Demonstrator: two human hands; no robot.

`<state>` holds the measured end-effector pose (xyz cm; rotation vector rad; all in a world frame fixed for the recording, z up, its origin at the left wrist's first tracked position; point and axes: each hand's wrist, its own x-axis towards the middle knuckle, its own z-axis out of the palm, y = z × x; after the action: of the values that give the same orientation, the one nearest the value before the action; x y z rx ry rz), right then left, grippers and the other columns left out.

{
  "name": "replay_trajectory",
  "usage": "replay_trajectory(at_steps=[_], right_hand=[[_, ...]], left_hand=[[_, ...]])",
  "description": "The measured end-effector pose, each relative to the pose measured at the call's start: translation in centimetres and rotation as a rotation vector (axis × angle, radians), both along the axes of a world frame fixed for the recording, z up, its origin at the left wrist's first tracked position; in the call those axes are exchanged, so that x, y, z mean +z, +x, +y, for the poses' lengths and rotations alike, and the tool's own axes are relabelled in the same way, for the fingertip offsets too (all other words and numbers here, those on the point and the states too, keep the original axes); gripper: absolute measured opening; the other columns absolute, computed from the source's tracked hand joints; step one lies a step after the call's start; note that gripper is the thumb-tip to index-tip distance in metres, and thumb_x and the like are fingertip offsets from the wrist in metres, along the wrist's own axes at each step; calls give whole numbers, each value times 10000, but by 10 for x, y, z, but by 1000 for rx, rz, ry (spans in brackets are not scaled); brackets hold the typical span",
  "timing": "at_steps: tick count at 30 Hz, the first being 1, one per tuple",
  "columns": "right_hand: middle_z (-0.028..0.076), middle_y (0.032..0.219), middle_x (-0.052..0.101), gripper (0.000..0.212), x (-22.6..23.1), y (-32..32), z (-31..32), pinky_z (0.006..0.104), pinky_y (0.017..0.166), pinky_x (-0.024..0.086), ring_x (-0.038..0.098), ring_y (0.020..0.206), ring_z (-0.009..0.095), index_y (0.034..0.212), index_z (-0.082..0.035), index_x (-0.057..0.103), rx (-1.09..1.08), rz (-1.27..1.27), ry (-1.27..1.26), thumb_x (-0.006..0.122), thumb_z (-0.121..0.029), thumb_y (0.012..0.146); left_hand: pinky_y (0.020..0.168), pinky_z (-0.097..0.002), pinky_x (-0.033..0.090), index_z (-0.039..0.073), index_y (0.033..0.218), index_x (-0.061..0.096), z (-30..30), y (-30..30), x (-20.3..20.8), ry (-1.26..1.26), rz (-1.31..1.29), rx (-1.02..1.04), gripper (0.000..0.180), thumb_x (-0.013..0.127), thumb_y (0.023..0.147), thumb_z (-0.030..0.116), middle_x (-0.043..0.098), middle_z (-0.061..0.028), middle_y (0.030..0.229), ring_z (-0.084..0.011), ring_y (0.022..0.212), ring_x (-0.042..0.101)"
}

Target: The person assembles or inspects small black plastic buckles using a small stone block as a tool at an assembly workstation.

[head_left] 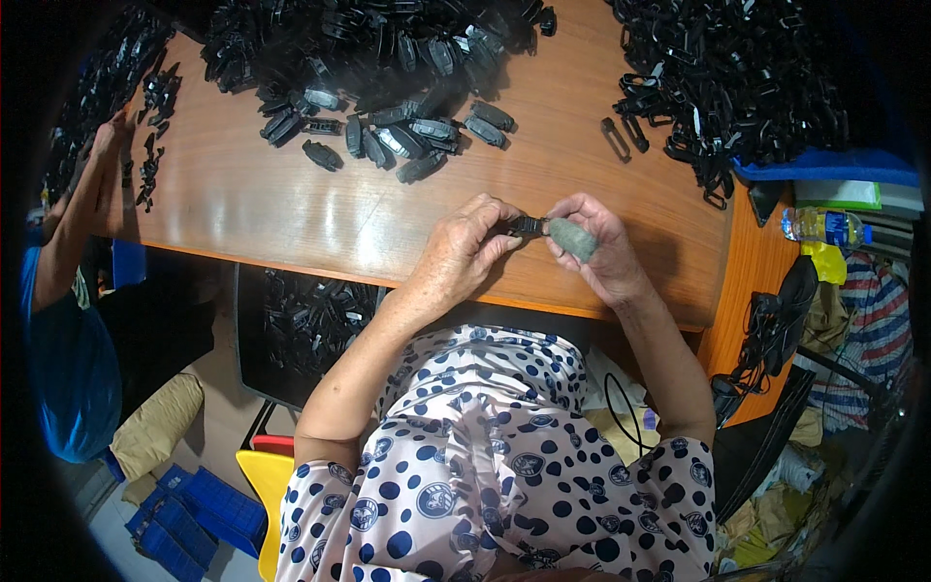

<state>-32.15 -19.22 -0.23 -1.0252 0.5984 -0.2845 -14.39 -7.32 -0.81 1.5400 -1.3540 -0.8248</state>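
Above the table's near edge, my left hand (pixel 464 244) pinches a small black plastic part (pixel 527 226) between thumb and fingers. My right hand (pixel 613 260) is closed around a grey-green oval piece (pixel 573 240) that looks like a smooth stone. The oval's upper left end meets the right end of the black part, or nearly so; whether they touch I cannot tell. Beyond my hands, a big heap of black oval plastic parts (pixel 407 136) lies on the wooden table (pixel 320 209). Two slim black loop-shaped pieces (pixel 615 141) rest to the right.
Another pile of black loop pieces (pixel 737 87) covers the far right. A black bin (pixel 315 320) of dark parts sits below the table edge. At left, another person's arm (pixel 78 213) reaches to a black pile. A plastic bottle (pixel 824 227) and dark cables (pixel 761 339) are at right.
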Motion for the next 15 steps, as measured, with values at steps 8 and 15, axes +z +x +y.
replay_trajectory(at_steps=[8,15], right_hand=[[27,834,570,160,1,1,-2,151,461,335,507,623,52,1063,-40,536,4,41,91,571,-30,907],[-17,834,585,184,18,11,-1,161,498,345,513,672,30,979,-79,575,93,282,-156,629,12,828]], left_hand=[[674,-368,502,-5,983,596,-1,-4,3,-79,-47,35,199,670,804,41,597,-150,906,-310,789,622],[676,-372,511,4,970,601,-2,-4,-2,-114,20,40,198,684,794,40,608,-141,902,-305,803,633]])
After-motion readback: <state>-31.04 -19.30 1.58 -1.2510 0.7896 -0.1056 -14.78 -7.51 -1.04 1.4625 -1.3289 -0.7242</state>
